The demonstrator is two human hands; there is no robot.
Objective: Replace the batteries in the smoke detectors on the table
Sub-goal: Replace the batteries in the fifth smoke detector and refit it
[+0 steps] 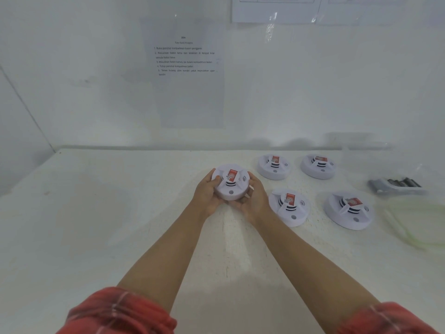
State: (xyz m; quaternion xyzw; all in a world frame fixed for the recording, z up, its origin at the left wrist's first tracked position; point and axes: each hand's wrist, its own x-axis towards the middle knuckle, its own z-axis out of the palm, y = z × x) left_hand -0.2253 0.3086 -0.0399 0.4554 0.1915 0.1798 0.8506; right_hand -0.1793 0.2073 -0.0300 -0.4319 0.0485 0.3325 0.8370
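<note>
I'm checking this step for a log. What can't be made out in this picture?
Head view:
Underside of the smoke detector: turned away and covered by the left hand and right hand gripping it; battery cover unseen.
Batteries at right: blurred, count unclear.
Wall sheet: print too small to read.
Pale greenish thing at far right: blurred, cut off by the frame edge.

White, red-labelled detector face-up, 4 others rt.
</note>
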